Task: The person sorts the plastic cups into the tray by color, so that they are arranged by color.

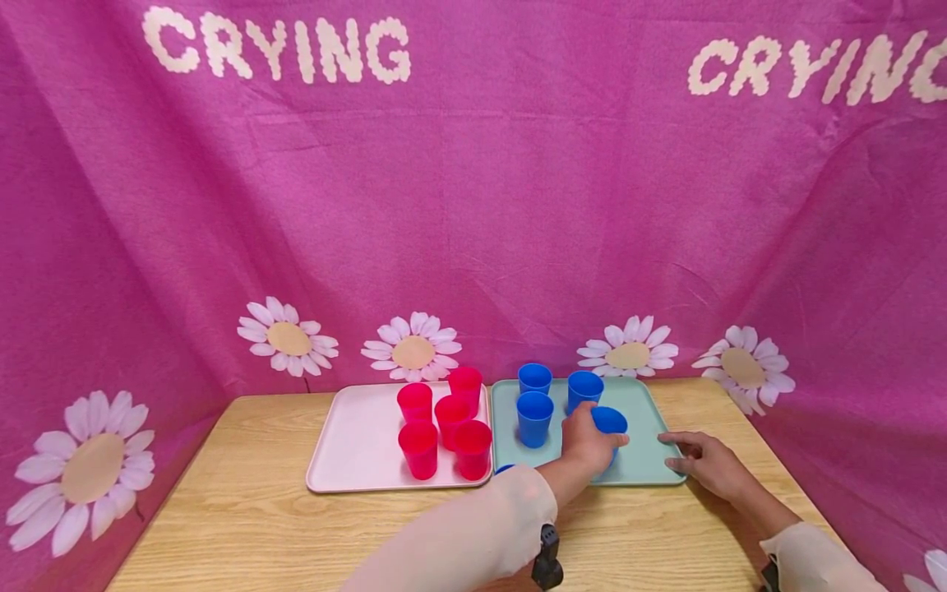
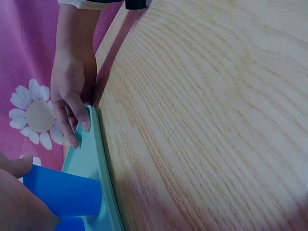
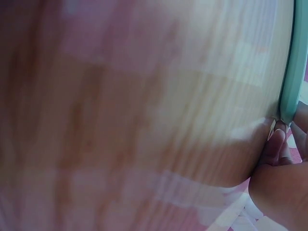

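Observation:
My left hand (image 1: 587,441) grips a blue cup (image 1: 610,420) at the green tray's (image 1: 645,415) near right part. In the left wrist view, that cup (image 2: 67,192) has its base close by the tray rim. Several other blue cups stand upright on the tray, including one blue cup (image 1: 534,421) left of the hand and another (image 1: 585,388) just behind it. A sliver of blue cup (image 1: 505,469) shows past my left sleeve, mostly hidden. At the tray's right edge, my right hand (image 1: 709,466) touches the rim with thumb and extended fingertips.
Left of the green tray lies a pink tray (image 1: 355,440) with several red cups, such as a red cup (image 1: 418,450), grouped on its right half. Both trays sit on a wooden table (image 1: 259,493). A purple cloth (image 1: 473,205) with daisies hangs behind and at both sides.

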